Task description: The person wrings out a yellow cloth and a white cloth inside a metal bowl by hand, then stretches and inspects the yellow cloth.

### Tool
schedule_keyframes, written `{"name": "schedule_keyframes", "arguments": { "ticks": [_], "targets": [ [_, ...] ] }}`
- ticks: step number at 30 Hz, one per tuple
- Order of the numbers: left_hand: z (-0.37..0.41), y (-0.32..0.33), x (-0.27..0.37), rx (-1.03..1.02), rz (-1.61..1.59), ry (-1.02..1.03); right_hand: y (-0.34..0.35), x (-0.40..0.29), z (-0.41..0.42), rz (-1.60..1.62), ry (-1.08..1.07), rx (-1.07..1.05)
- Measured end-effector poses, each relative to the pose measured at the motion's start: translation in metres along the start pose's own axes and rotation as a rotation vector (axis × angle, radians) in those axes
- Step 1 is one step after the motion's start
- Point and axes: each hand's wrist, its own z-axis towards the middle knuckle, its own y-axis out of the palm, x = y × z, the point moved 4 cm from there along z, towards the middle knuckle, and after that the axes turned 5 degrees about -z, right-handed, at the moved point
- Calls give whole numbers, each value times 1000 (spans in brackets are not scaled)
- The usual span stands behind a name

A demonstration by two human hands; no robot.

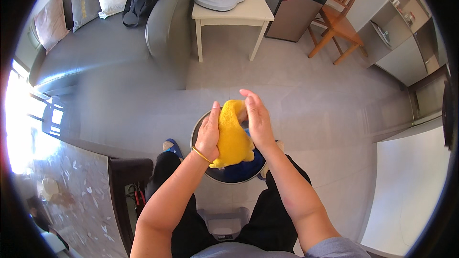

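A fuzzy yellow cloth item (pixel 231 139), bunched and hanging, is between my hands above a round metal-rimmed basin (pixel 233 183). My left hand (pixel 209 132) grips its left side, thumb pointing up, with a gold bangle at the wrist. At the item's upper right is my right hand (pixel 257 120), its palm turned inward and its fingers partly curled; some of its fingertips are hidden behind the thumb and the cloth. Dark blue fabric (pixel 244 170) lies inside the basin, along with something brighter blue that is mostly covered.
A grey plastic stool (pixel 224 222) is between my legs. Ahead stand a grey sofa (pixel 168 32), a cream chair (pixel 233 18) bearing a fan, and a wooden chair (pixel 339 25). A patterned table (pixel 82 186) is at left, a white surface (pixel 405 186) at right.
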Motion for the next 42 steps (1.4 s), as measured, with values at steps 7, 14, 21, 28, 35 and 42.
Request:
{"name": "schedule_keyframes", "arguments": {
  "ticks": [7,14,21,28,35,42],
  "targets": [
    [10,-6,-5,-47,51,77,-11,5,12,-21,-100,144],
    [30,-34,-24,-249,-181,-65,29,-40,-40,-237,-544,-142],
    [6,-4,-33,-180,-168,-213,5,-15,-7,-310,-292,87],
    [39,-40,-39,-619,-401,-186,43,-47,-60,-490,-849,-263],
    [6,0,-31,-150,-95,-134,2,-21,-11,-378,-453,140],
    [31,-32,-42,-370,-220,-107,31,-23,-43,-481,-730,-197]
  ]
}}
